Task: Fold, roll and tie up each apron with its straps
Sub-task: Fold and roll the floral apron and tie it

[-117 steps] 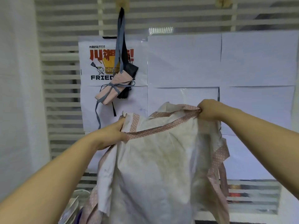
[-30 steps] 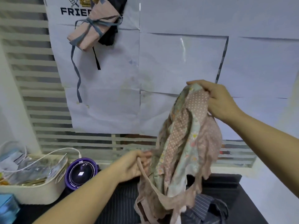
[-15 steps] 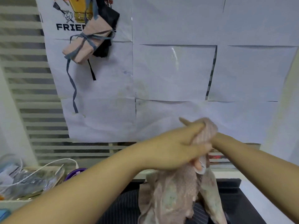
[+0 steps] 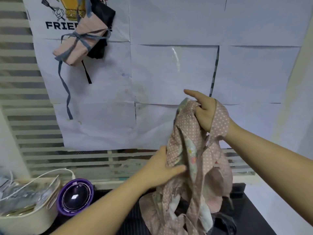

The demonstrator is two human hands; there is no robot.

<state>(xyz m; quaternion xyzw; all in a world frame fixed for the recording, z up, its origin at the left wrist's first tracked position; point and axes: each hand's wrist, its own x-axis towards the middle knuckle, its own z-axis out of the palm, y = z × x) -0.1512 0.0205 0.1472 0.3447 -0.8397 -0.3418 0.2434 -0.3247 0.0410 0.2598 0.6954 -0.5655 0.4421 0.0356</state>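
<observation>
Paper-covered wall [image 4: 169, 73] sits right behind everything, with a dark bench [image 4: 250, 209] underneath. The pink dotted apron [image 4: 191, 150] is bunched, not folded yet. It hangs straight down from the right grip [image 4: 205, 114], whose fingers curl round the top wad with the index sticking out, so the long axis is vertical and the bottom end slumps onto the bench. The left grip [image 4: 160, 170] is lower on the apron's left side, thumb in front and fingers behind, clamped on the cloth about mid-height. I'd guess spreading it flat comes next. The free room looks to be leftward over the bench, though a cream basket [image 4: 25, 216] and a purple round thing [image 4: 75, 197] crowd the far left. The bench edge is close on the right.
</observation>
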